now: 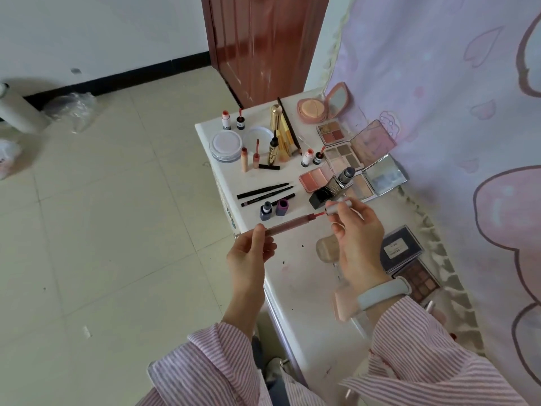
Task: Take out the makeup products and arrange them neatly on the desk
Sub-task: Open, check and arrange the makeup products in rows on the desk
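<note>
Above the desk (295,259), lip gloss tube (288,225) (left hand (248,253)), wand cap (339,207) (right hand (355,230)).

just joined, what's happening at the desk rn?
A person is holding a lip gloss apart over the white desk: the left hand grips the pink tube, and the right hand pinches the silver cap with its wand drawn out. Palettes, pencils and small bottles already lie arranged farther back.
</note>
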Available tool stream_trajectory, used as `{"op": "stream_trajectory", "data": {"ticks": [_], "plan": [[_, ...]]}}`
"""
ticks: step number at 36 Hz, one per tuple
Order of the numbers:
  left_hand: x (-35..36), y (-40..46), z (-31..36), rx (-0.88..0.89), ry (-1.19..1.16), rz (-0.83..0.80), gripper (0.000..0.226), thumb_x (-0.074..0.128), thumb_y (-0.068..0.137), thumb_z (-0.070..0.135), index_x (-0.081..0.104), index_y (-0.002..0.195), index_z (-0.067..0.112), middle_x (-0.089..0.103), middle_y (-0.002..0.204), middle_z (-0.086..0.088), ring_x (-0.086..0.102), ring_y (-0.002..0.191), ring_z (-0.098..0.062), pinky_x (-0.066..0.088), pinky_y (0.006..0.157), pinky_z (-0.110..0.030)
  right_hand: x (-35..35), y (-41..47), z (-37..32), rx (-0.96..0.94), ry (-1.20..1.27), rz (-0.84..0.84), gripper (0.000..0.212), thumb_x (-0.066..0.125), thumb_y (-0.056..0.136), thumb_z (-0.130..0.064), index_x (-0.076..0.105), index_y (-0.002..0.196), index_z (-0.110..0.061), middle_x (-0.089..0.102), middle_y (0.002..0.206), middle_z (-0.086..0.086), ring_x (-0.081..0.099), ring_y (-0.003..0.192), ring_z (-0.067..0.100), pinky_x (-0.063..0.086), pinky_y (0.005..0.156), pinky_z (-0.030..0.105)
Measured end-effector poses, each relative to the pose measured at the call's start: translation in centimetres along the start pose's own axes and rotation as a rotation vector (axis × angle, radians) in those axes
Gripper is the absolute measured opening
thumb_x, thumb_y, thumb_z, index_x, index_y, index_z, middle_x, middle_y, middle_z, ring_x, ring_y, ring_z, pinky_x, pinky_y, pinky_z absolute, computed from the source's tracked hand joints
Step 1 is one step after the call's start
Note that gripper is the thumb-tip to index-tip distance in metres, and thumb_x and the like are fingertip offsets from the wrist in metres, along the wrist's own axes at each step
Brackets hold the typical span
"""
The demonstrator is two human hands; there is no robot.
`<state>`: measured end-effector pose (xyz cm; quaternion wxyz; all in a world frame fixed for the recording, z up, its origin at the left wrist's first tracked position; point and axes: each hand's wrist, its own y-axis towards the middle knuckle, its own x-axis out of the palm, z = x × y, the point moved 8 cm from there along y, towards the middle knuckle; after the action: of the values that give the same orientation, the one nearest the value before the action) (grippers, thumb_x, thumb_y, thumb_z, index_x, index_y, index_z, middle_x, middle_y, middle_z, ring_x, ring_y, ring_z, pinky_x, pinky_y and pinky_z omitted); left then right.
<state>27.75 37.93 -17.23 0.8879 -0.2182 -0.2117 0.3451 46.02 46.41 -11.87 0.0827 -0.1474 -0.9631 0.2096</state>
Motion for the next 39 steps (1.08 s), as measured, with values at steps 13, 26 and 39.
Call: {"op": "stream_trajectory", "data": {"ticks": [13,26,39], "plan": [[0.3,1.8,-1.4,-0.128,-0.033,-0.179,0.026,0.051,0.093,0.024,0.062,0.085,0.002,0.053,0.059,0.003,0.051,0.057,-0.009,0.048,0.062,-0.023,-0.2,2.2,-4.1,-0.190,-0.012,-0.070,0.012,0.061,0.085,-0.005,0.059,0.089,-0.017,0.071,0.075,0.001,0.058,0.074,0.018,0.047,0.066,0.026],[1.6,1.2,-2.9,-0.252,-0.222,-0.232,0.022,0.050,0.093,0.022,0.061,0.083,0.006,0.057,0.063,-0.001,0.055,0.060,-0.011,0.051,0.061,-0.022,1.8,-0.9,2.6,-0.104,-0.530,-0.425,0.021,0.057,0.089,-0.027,0.057,0.110,-0.029,0.057,0.090,-0.006,0.051,0.074,0.006,0.039,0.064,0.017],[0.2,1.7,0.6,0.321,0.780,0.084,0.033,0.059,0.089,0.022,0.056,0.121,0.015,0.056,0.119,-0.004,0.049,0.107,-0.019,0.040,0.084,-0.021,2.1,0.7,-0.1,-0.549,-0.593,-0.313,0.012,0.054,0.091,-0.012,0.056,0.092,-0.023,0.065,0.094,0.009,0.062,0.088,0.016,0.053,0.076,0.036]]}}
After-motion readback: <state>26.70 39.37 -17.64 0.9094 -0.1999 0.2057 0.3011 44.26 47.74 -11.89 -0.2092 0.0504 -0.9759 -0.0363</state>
